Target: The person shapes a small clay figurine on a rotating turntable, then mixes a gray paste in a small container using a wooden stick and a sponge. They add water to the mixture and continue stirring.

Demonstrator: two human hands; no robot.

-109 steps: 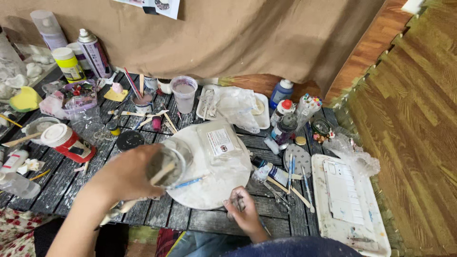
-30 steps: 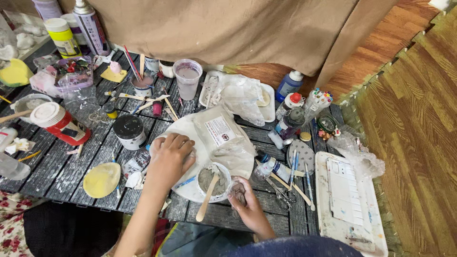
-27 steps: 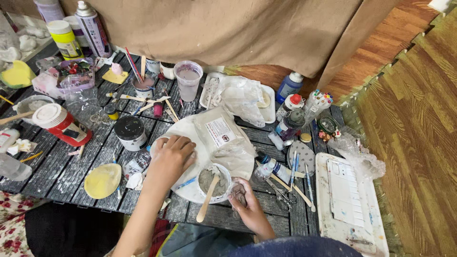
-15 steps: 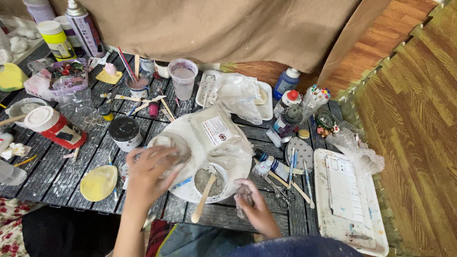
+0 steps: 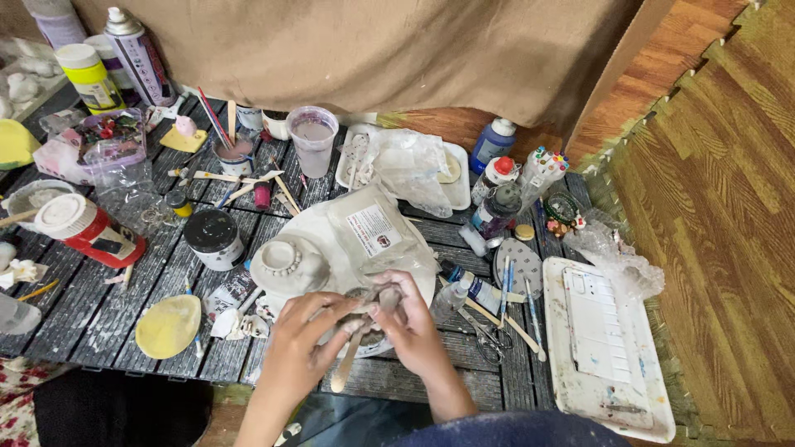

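Observation:
My left hand (image 5: 302, 343) and my right hand (image 5: 410, 323) meet over the near edge of a round grey-white plate (image 5: 319, 228). Both close around a small cup of grey paste (image 5: 364, 319), most of it hidden by my fingers. A wooden stirring stick (image 5: 346, 364) slants out of the cup toward me, under my left hand. A plastic bag of white powder with a label (image 5: 377, 232) lies on the plate just beyond my hands. A pale round mould with a beaded rim (image 5: 288, 261) rests on the plate's left side.
A dark slatted table (image 5: 108, 306) is crowded: black-lidded jar (image 5: 214, 238), red can (image 5: 91, 232), yellow disc (image 5: 168, 325), cup of pinkish water (image 5: 313, 136), spray cans (image 5: 137, 54), paint bottles (image 5: 497, 178), brushes, scissors (image 5: 489, 339). A white palette tray (image 5: 604, 348) lies at right. Brown cloth hangs behind.
My left hand left the plate's middle and came down to the small cup. My right hand moved in from below. Both hands now hold the cup; the pale mould is uncovered.

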